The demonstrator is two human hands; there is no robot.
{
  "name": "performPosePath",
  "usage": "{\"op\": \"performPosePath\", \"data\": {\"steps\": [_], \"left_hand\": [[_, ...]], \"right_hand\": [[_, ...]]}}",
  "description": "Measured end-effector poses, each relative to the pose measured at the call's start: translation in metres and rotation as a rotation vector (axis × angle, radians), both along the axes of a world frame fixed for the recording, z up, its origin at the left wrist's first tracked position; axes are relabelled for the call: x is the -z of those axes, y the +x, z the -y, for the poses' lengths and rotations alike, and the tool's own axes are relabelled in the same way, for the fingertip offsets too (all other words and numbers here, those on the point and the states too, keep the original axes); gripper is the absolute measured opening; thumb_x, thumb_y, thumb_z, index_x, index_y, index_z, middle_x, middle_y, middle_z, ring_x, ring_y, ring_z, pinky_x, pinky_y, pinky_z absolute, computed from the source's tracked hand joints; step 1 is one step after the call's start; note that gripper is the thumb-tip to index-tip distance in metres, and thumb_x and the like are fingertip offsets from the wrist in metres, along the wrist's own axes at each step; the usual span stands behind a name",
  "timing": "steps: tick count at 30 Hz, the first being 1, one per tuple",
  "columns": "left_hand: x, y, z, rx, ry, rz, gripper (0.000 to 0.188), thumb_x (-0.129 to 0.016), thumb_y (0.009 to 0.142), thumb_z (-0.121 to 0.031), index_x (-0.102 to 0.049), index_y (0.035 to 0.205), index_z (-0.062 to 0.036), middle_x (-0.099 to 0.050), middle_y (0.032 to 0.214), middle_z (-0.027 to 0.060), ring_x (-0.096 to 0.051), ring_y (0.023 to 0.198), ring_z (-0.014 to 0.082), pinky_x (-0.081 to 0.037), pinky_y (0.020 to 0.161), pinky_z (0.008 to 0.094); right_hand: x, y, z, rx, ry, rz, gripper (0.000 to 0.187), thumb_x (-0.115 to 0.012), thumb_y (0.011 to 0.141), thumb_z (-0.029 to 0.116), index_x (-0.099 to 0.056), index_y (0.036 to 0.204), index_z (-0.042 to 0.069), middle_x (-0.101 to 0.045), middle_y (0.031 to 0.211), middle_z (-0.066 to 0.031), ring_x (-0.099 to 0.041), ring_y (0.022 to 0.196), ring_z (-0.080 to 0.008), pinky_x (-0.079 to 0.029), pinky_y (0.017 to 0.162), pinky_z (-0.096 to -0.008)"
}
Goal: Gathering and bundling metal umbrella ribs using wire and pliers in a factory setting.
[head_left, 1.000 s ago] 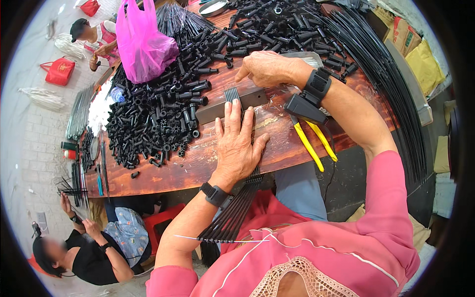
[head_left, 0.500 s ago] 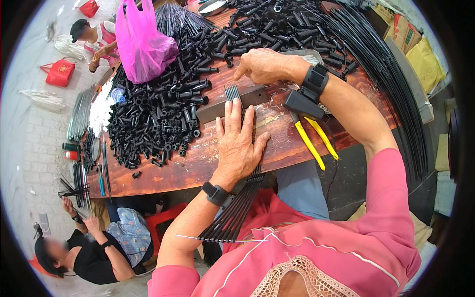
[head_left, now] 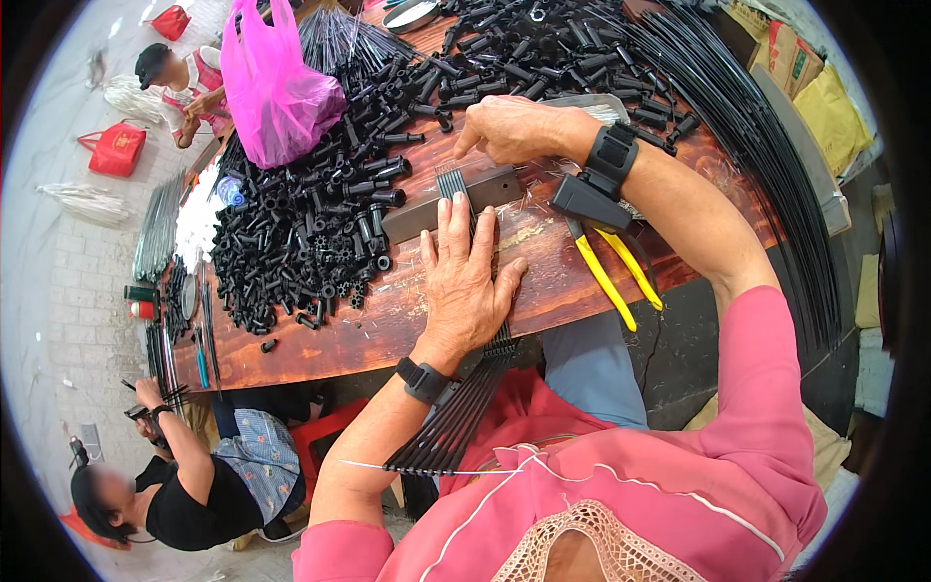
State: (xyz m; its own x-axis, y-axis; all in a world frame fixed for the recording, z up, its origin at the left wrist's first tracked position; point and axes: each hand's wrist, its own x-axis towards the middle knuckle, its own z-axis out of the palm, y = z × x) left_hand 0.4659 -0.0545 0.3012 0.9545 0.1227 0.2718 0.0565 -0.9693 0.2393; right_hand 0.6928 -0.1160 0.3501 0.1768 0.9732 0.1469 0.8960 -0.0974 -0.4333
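Observation:
My left hand (head_left: 461, 272) lies flat, fingers stretched out, over a row of thin black rods (head_left: 454, 422) that look like umbrella ribs. Beyond its fingertips, their pale wire-like ends cross a dark metal bar (head_left: 412, 221) on the table. Below the hand the rods fan out toward my lap, where a thin silver wire (head_left: 364, 465) runs across their ends. My right hand (head_left: 519, 131) hovers just beyond the bar, close to the wire ends, with its fingers curled and the index finger bent downward. Whatever it may pinch is hidden or too small to see.
Yellow-handled pliers (head_left: 603, 281) lie right of the bar. Black plastic tubular parts (head_left: 291, 233) heap across the wooden table (head_left: 320, 349), beside a pink plastic bag (head_left: 281, 107). Long black rods (head_left: 747, 126) line the right edge. Two people (head_left: 194, 475) work at the left.
My hands and the rods stay almost in place; the view shifts slightly. The person at the lower left has raised an arm and brought their hands closer together.

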Motion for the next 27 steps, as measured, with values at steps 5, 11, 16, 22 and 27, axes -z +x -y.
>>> {"op": "performPosePath", "data": {"steps": [5,11,16,22,27], "left_hand": [[0.001,0.0,-0.001,-0.003,0.0,-0.005,0.064,-0.061,0.088,-0.036,-0.04,0.14,-0.0056,-0.021,0.153,0.023,-0.016,0.143,0.0389,-0.015,0.113,0.0545],[0.002,0.001,-0.001,0.002,0.008,-0.001,0.065,-0.061,0.088,-0.037,-0.04,0.141,-0.0054,-0.02,0.153,0.0231,-0.016,0.143,0.0389,-0.015,0.113,0.0548],[-0.001,0.0,0.0,0.003,0.008,-0.01,0.064,-0.061,0.088,-0.037,-0.04,0.14,-0.0054,-0.021,0.153,0.0234,-0.016,0.143,0.0393,-0.016,0.113,0.0553],[0.002,0.001,0.0,0.007,0.006,0.015,0.064,-0.061,0.088,-0.037,-0.041,0.141,-0.0057,-0.022,0.152,0.0234,-0.017,0.143,0.0391,-0.017,0.112,0.0556],[0.004,-0.001,-0.002,0.003,-0.001,0.046,0.065,-0.062,0.087,-0.036,-0.04,0.141,-0.0062,-0.022,0.152,0.0229,-0.017,0.143,0.0388,-0.017,0.112,0.0558]], "right_hand": [[0.001,-0.001,-0.003,0.025,-0.025,0.008,0.04,-0.054,0.075,-0.002,-0.07,0.11,0.009,-0.067,0.088,-0.0236,-0.066,0.083,-0.036,-0.052,0.075,-0.0411],[0.012,0.002,-0.01,0.012,0.034,-0.003,0.038,-0.054,0.074,-0.002,-0.07,0.108,0.005,-0.068,0.089,-0.0227,-0.066,0.087,-0.037,-0.052,0.079,-0.0418],[0.004,-0.008,-0.022,0.083,-0.003,0.036,0.028,-0.063,0.072,0.007,-0.072,0.099,0.003,-0.068,0.092,-0.0251,-0.066,0.091,-0.0381,-0.052,0.078,-0.0435],[0.018,-0.012,-0.028,0.158,0.148,0.053,0.038,-0.06,0.072,0.008,-0.068,0.109,0.007,-0.067,0.096,-0.0221,-0.063,0.093,-0.0393,-0.05,0.082,-0.0457],[0.001,-0.016,0.019,0.107,0.373,0.068,0.036,-0.062,0.073,0.008,-0.068,0.108,0.009,-0.065,0.085,-0.016,-0.062,0.078,-0.0355,-0.05,0.069,-0.0419]]}}
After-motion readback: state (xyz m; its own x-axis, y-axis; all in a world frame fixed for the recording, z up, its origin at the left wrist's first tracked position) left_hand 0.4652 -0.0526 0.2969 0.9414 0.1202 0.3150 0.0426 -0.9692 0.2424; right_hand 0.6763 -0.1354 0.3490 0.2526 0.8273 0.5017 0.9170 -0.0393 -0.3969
